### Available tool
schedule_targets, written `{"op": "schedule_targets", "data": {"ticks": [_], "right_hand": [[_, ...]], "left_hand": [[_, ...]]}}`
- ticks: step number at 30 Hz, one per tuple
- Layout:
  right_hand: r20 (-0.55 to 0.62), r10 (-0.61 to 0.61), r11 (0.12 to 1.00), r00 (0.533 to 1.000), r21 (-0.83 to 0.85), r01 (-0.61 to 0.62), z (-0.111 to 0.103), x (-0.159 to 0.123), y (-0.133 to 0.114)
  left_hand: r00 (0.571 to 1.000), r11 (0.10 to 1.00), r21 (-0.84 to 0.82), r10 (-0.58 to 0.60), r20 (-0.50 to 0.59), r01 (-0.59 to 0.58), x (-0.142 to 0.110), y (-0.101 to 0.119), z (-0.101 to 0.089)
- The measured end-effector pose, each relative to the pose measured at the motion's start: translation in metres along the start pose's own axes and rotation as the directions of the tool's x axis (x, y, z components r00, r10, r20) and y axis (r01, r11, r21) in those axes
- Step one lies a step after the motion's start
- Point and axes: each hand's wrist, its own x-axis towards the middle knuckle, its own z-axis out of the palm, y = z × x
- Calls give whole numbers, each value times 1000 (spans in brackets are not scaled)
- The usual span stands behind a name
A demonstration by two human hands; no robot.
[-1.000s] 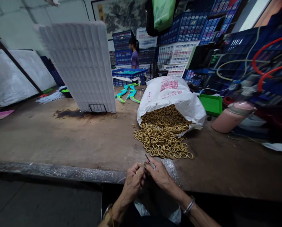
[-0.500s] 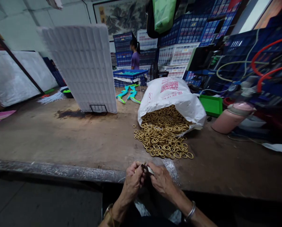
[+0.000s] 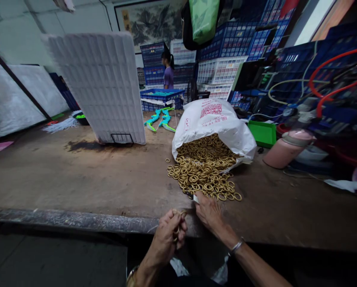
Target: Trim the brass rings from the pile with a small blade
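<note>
My left hand [image 3: 170,231] is closed around a few gold-coloured rings [image 3: 182,213], one showing above the fingertips, over the table's front edge. My right hand [image 3: 210,211] is closed on what looks like a small knife [image 3: 195,198] with a pale handle and a dark tip. Its fingers are at the near edge of a heap of gold rings [image 3: 208,181]. The heap spills from the mouth of a white sack [image 3: 217,117] with red print, which lies on its side. Whether the right fingers touch a ring is hidden.
On the wooden table [image 3: 112,175] a tall white ribbed panel [image 3: 97,87] stands in a wire holder. Teal toy bows [image 3: 163,118], a green tray [image 3: 262,133] and a pink bottle [image 3: 287,149] are farther back. A person [image 3: 168,71] is by stacked crates [image 3: 223,71].
My right hand has moved away from my left, forward to the edge of the ring heap with the small knife. The left hand stays near the table edge, gripping rings.
</note>
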Motion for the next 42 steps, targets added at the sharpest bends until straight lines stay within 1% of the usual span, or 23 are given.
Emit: {"op": "schedule_targets", "data": {"ticks": [3,5,8,11,15,18,20,22,25,27,30,32,35,37,39,40,42], "right_hand": [[-40,14,1000,999,-18,-15,-2,11,-3],[-52,-2,999,999,-40,0,1,17,-4],[-50,-16,997,999,-70,13,7,22,-4],[-51,-21,998,998,-55,18,8,22,-2],[-63,-4,1000,998,21,6,5,19,0],[-72,26,984,997,175,-13,4,18,3],[-73,46,943,996,331,-19,5,16,3],[-43,54,865,998,501,-25,5,13,2],[86,34,707,996,702,-84,2,5,-4],[196,21,621,980,766,-167,0,-1,-10],[313,23,538,949,797,-276,-1,-7,-15],[323,5,511,946,813,-280,0,-10,-17],[284,-17,517,959,824,-234,2,-11,-18],[282,-26,514,959,827,-229,3,-12,-18],[291,-33,490,956,838,-239,3,-12,-19],[292,-28,476,956,845,-244,4,-11,-19],[286,22,452,958,852,-265,3,-10,-17]], "left_hand": [[1000,998,-65,0,-24,-1,3,-1,-2],[999,997,-74,-1,-38,-2,4,0,-5],[999,992,-125,-7,-32,3,4,1,-9],[998,976,-212,-63,-9,59,4,4,-14],[989,929,-341,-148,18,145,8,2,-21],[984,913,-376,-175,-5,161,11,-3,-22],[989,930,-343,-147,-29,129,14,-5,-21],[994,957,-280,-97,-50,79,16,-6,-19],[998,982,-187,-22,-66,10,18,-5,-16],[998,987,-158,-14,-67,3,19,-4,-14],[996,989,-146,-49,-79,37,19,-4,-14],[994,990,-130,-58,-89,46,19,-5,-14],[995,995,-92,-37,-90,29,19,-7,-13],[996,997,-74,-26,-90,19,19,-7,-11],[995,997,-68,-44,-88,38,19,-6,-10],[994,996,-72,-63,-87,57,19,-4,-9],[992,991,-98,-100,-75,93,19,-2,-9]]}}
